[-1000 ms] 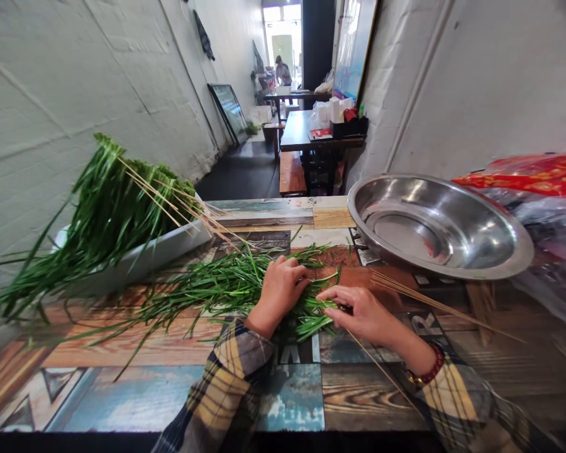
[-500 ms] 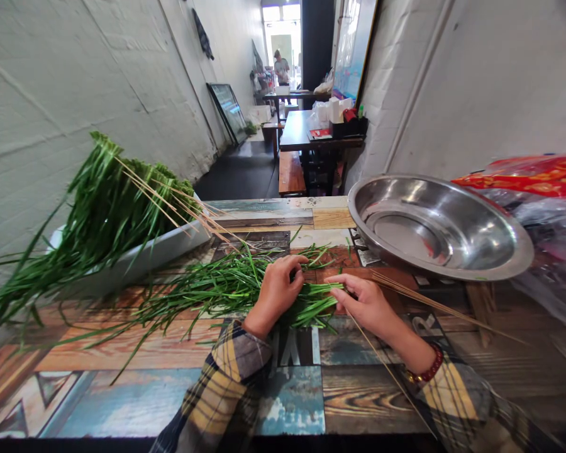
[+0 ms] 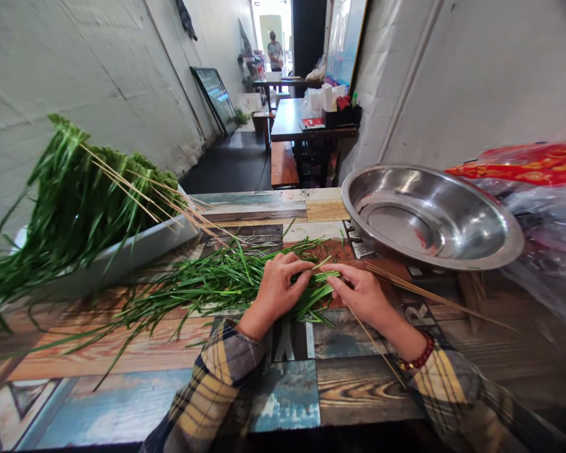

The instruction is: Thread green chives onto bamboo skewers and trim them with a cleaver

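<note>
A loose pile of green chives [image 3: 207,283] lies across the patterned wooden table [image 3: 122,352]. My left hand [image 3: 276,292] rests on the pile's right end, fingers curled around a bunch of stalks. My right hand [image 3: 361,292] meets it from the right, pinching the stalk tips, with a thin bamboo skewer [image 3: 375,346] running back under the palm toward my sleeve. The two hands almost touch.
A white tray [image 3: 136,248] at left holds several chive bundles on skewers [image 3: 75,195]. A wide steel basin [image 3: 429,217] sits at right, loose skewers [image 3: 429,296] below it, plastic bags [image 3: 547,214] beyond. Dark tables, a bench and a distant person stand down the corridor.
My hands have drawn together at the chive tips; the right hand moved left and up toward the left hand. The view shifted slightly.
</note>
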Available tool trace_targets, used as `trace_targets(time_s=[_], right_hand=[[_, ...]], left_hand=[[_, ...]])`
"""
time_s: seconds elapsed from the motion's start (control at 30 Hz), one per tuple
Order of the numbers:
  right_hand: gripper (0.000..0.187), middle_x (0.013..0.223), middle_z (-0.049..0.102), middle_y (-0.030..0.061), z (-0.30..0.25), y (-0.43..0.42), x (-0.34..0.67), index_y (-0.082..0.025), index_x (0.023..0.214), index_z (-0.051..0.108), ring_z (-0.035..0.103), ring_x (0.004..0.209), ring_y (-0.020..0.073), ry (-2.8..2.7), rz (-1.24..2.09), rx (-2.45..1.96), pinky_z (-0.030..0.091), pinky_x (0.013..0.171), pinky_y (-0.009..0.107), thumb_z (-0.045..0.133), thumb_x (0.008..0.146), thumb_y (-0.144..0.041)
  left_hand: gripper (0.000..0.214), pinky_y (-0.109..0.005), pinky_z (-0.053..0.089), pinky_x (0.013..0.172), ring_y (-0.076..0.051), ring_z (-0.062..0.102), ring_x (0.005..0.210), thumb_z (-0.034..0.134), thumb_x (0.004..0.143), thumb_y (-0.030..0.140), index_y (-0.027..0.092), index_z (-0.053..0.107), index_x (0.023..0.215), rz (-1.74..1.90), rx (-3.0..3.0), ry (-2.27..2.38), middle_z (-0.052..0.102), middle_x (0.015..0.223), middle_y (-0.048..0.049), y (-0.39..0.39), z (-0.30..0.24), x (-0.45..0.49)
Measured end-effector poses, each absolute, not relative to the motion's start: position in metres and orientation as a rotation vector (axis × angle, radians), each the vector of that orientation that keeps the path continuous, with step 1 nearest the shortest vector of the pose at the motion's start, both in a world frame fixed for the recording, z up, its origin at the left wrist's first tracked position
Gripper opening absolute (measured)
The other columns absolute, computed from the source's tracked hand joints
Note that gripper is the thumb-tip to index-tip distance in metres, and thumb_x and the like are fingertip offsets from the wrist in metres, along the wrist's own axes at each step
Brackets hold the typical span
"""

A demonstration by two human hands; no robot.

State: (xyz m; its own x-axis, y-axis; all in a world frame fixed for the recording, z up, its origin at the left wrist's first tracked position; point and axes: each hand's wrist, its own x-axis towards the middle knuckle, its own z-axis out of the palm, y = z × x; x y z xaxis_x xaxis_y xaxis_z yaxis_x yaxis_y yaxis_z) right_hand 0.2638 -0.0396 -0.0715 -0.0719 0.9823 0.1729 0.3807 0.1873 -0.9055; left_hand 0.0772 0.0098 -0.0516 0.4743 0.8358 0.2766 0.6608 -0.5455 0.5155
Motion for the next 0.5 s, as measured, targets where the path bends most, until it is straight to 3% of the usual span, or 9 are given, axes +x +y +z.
trace_targets(time_s=[0.1, 0.27, 0.5], right_hand=[[0.03, 0.068, 0.067, 0.0009, -0.0716, -0.0389, 0.2637, -0.016, 0.106, 0.067, 0.058, 0.056, 0.0106, -1.603, 0.873, -1.315, 0.045, 0.052, 0.02, 0.053, 0.086, -0.033], [0.029, 0.076, 0.069, 0.002, -0.0696, -0.0402, 0.2631, -0.017, 0.106, 0.067, 0.06, 0.057, 0.0105, -1.622, 0.881, -1.298, 0.048, 0.056, 0.021, 0.052, 0.086, -0.032], [0.029, 0.087, 0.072, 0.0045, -0.068, -0.0422, 0.2633, -0.018, 0.107, 0.067, 0.062, 0.06, 0.0114, -1.658, 0.842, -1.306, 0.05, 0.062, 0.024, 0.052, 0.087, -0.032]], left_hand=[[0.021, -0.032, 0.042, 0.08, -0.018, 0.057, 0.088, 0.053, 0.088, 0.031, 0.023, 0.072, 0.09, 0.809, 2.311, 1.195, 0.067, 0.089, -0.004, 0.0096, -0.0511, 0.0792], [0.017, -0.028, 0.045, 0.075, -0.015, 0.06, 0.08, 0.056, 0.086, 0.024, 0.018, 0.07, 0.079, 0.94, 2.139, 1.043, 0.067, 0.083, -0.0043, 0.0093, -0.0526, 0.0819], [0.012, -0.026, 0.044, 0.068, -0.013, 0.056, 0.07, 0.058, 0.083, 0.019, 0.017, 0.069, 0.081, 0.985, 2.059, 1.077, 0.063, 0.075, -0.0023, 0.007, -0.054, 0.0845]])
